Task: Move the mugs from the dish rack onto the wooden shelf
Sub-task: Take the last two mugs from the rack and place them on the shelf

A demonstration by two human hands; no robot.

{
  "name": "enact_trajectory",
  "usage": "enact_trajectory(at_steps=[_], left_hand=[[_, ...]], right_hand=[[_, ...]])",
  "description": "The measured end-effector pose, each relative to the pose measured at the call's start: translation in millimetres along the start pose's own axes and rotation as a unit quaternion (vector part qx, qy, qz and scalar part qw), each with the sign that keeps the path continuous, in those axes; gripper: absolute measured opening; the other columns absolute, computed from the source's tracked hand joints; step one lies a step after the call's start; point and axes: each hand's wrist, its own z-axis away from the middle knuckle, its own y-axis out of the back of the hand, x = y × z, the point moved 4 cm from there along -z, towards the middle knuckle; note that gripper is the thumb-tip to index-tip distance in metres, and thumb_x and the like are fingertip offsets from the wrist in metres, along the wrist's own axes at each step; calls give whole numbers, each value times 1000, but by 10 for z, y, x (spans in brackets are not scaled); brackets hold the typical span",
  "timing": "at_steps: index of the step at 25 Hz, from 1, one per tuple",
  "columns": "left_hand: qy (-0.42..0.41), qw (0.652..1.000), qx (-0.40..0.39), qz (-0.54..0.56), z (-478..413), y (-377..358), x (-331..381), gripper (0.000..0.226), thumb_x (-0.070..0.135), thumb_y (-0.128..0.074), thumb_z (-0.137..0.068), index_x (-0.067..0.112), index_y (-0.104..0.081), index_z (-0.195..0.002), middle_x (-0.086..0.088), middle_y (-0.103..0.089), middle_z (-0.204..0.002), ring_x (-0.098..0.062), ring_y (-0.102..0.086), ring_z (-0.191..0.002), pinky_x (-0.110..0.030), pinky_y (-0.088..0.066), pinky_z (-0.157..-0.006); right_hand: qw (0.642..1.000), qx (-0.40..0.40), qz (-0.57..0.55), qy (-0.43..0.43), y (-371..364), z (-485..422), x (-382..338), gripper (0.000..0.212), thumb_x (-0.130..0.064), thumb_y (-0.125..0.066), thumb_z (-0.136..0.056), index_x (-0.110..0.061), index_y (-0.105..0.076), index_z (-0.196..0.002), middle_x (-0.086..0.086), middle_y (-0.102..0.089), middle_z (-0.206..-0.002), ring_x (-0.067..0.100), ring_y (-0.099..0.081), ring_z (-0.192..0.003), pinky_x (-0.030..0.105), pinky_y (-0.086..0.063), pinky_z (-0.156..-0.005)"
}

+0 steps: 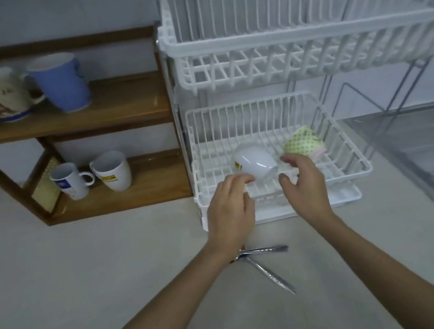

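With the white mug (253, 163) lying tipped in the dish rack (355, 166)'s lower basket, both hands open, the left hand (229, 208) touching it and right hand (304, 180) just beside, a loose pinch could roll it into the green mug (303, 144).

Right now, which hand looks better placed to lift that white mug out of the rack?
Left, probably: the left hand touches the white mug on the wooden shelf's side.
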Motion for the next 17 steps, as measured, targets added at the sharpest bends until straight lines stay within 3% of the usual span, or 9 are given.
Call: enact_trajectory(at_steps=[2, 4, 8, 12, 14, 17], left_hand=[[143, 988, -12, 62, -308, -216, -4, 40, 10, -55, -85, 15, -50, -125, -2, -55, -123, -18, -52, -113, -29, -45, -92], [306, 948, -40, 81, -553, -429, -80, 50, 21, -59, -87, 12, -40, -133, -9, -50, -131, -27, -50, -119, -38, -46, -96], [466, 874, -110, 83, -806, -800, -173, 75, 44, -59, -86, 7, -23, -141, -18, -39, -141, -38, -45, -124, -47, -46, -97], [555, 815, -75, 146, -878, -1106, -282, 99, 53, -69, -74, 7, -15, -143, -17, -38, -141, -36, -46, -123, -43, -46, -94], [572, 802, -60, 164, -893, -1216, -339, 107, 55, -73, -69, 8, -12, -143, -15, -42, -138, -34, -49, -119, -39, -46, -88], [567, 799, -50, 196, -884, -1291, -417, 107, 53, -74, -68, 4, -16, -143, -11, -51, -130, -29, -55, -107, -32, -49, -81]], right_hand=[[996, -2, 55, -71, 180, -328, 277, 46, -12, -63, -82, -7, -51, -126, 12, -55, -126, 29, -50, -118, 32, -38, -96], [986, -25, 101, -132, 283, -656, 489, 58, -20, -66, -81, -5, -43, -132, 21, -48, -132, 37, -46, -121, 42, -41, -99], [954, -116, 194, -199, 270, -1194, 776, 76, -33, -67, -79, -5, -28, -139, 23, -37, -138, 42, -37, -126, 48, -38, -100], [924, -209, 222, -229, 64, -1311, 1028, 101, -42, -72, -76, -9, -8, -146, 23, -27, -146, 43, -33, -131, 49, -37, -104], [922, -205, 227, -237, -8, -1296, 1111, 108, -43, -75, -73, -14, -1, -147, 22, -23, -147, 43, -32, -131, 50, -37, -103], [932, -175, 220, -229, -21, -1265, 1158, 104, -41, -76, -71, -18, -7, -145, 20, -28, -143, 43, -36, -128, 49, -41, -95]])
